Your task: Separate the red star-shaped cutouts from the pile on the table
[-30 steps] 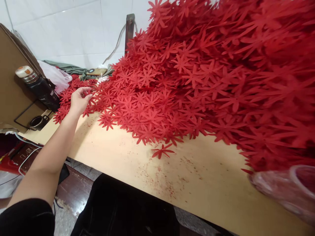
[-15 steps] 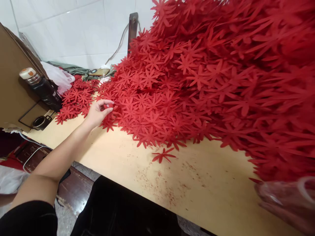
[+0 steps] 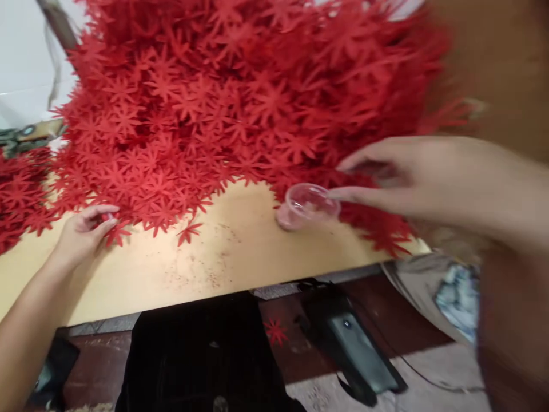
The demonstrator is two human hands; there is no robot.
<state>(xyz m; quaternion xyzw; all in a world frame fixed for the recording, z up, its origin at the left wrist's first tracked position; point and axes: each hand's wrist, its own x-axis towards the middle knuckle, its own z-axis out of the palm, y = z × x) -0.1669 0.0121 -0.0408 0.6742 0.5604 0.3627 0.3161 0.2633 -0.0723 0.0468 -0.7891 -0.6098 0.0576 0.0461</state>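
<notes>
At the left front edge of the red heap, my left hand (image 3: 88, 232) is closed, thumb and fingers pinching a red flower-shaped cutout (image 3: 116, 233) with narrow petals. My right hand (image 3: 398, 177), smeared by motion, reaches in from the right with thumb and fingers apart. Its thumb tip overlaps the rim of a clear plastic cup (image 3: 295, 213); whether they touch I cannot tell. Something pinkish shows in the cup, which is at the front of the heap. Behind both hands rises the large pile of red flower-shaped cutouts (image 3: 193, 114).
One loose cutout (image 3: 189, 232) lies on the pale wooden table (image 3: 253, 246) near red crumbs. A smaller red pile (image 3: 21, 194) is at the far left. Brown cardboard (image 3: 497, 68) stands at right. Below are a dark bag (image 3: 360, 349) and a fallen cutout (image 3: 275, 332).
The view has swung to the right. The clear cup, earlier at the right edge, is now near the middle, with my right hand beside it. My left hand stays at the heap's left edge.
</notes>
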